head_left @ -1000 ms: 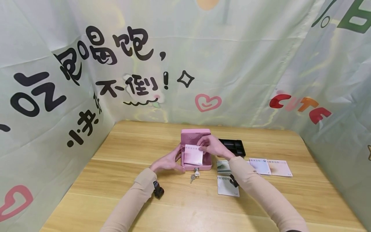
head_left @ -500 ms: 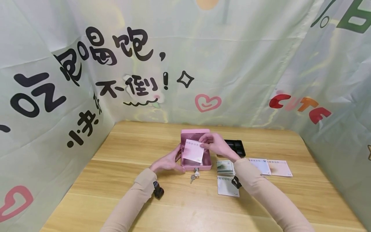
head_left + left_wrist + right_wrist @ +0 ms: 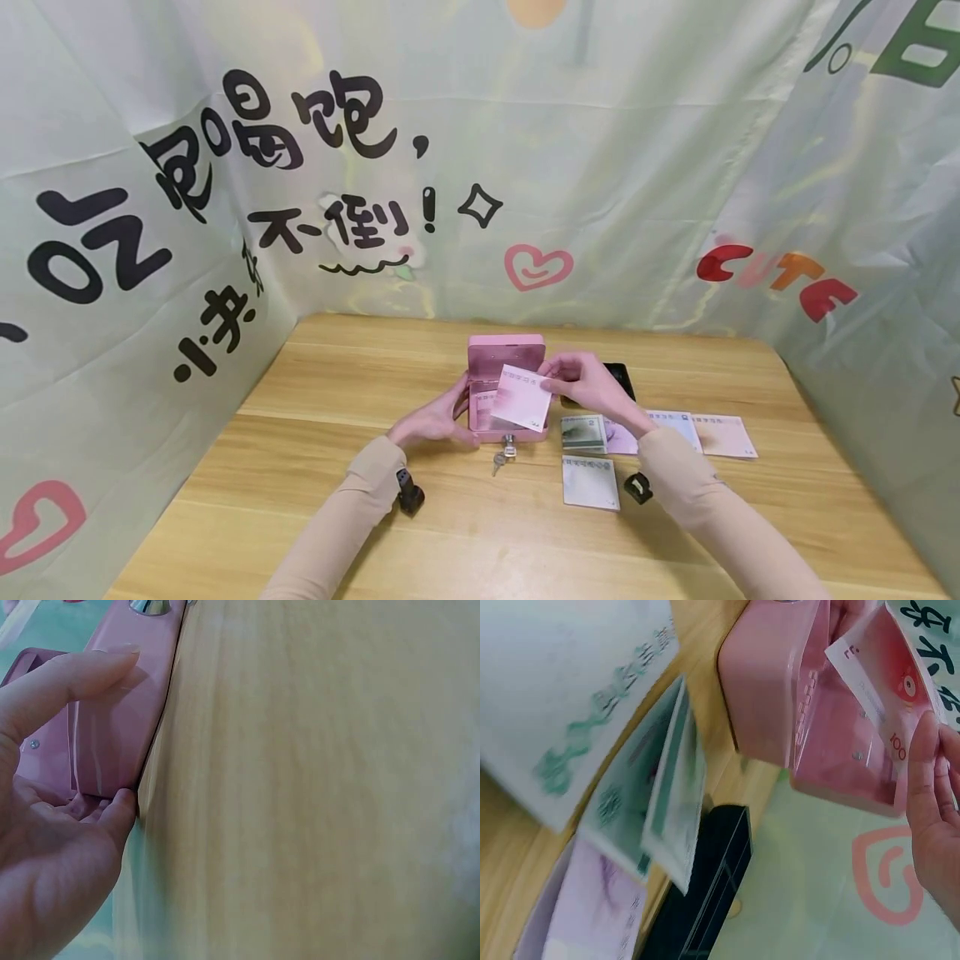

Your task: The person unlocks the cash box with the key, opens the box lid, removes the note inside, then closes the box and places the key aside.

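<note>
One view, right wrist, shows “100” (image 3: 898,747): right hand (image 3: 588,385) grips note (image 3: 881,679), left hand (image 3: 435,418) box (image 3: 763,686).

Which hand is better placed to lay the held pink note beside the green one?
Probably the right hand: it pinches the pink note, and the green note lies on its side of the box. The left hand is at the box's opposite side, holding a corner.
</note>
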Motion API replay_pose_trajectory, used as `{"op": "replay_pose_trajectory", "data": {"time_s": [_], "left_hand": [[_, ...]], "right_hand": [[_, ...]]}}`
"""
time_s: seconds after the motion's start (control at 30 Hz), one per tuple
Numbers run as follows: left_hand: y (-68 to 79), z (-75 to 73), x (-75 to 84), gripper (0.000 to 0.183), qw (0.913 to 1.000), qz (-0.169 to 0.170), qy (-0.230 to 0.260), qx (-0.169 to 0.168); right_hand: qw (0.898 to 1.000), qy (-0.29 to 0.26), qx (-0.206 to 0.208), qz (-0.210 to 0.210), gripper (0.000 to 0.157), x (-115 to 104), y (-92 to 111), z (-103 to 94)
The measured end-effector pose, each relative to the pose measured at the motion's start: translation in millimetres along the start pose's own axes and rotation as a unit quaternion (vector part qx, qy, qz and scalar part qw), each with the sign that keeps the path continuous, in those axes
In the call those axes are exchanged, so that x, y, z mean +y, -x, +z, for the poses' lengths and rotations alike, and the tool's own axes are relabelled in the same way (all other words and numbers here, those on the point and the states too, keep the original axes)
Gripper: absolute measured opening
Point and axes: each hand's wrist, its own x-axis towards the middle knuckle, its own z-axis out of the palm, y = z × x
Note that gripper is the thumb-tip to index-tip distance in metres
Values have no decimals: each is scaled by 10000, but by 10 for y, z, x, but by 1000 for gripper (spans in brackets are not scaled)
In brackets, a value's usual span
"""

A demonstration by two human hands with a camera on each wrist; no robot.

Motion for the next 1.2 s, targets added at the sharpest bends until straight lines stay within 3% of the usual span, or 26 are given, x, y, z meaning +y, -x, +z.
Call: {"op": "replay_pose_trajectory", "data": {"time_s": [0.43,0.83,1.2], "left_hand": [[-13,-11,-19,134,9994,283,129,-156],[3,-3,3,134,9998,146,-83,-49],[-6,-11,-24,134,9998,190,42,-100]], "right_hand": [[9997,-193,-135,-74,19,215,329,-290],[9997,-45,-235,-98,19,375,590,-513],[9983,192,-525,147,24,517,768,-760]]}}
